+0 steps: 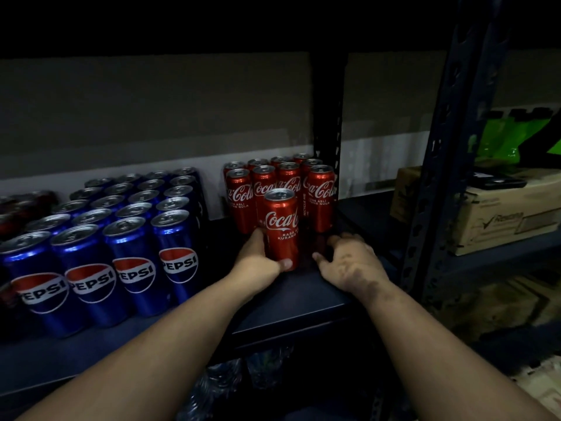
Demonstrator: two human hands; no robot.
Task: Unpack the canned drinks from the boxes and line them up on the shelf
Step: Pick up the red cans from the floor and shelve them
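One Coca-Cola can [281, 229] in left hand [258, 259], beside Pepsi cans [121, 238].

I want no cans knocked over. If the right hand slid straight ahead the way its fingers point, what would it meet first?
Probably the rightmost front red Coca-Cola can of the stacked block; the right hand points at it across bare dark shelf, though depth is unclear.

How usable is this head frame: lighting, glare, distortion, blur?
Head view: dim overall, top band and lower corners nearly black; bright glare streaks on the Pepsi cans; wide-angle bending of the shelf post at the right; the Coca-Cola can in the left hand reads sharply; the right hand shows blotchy shadow.
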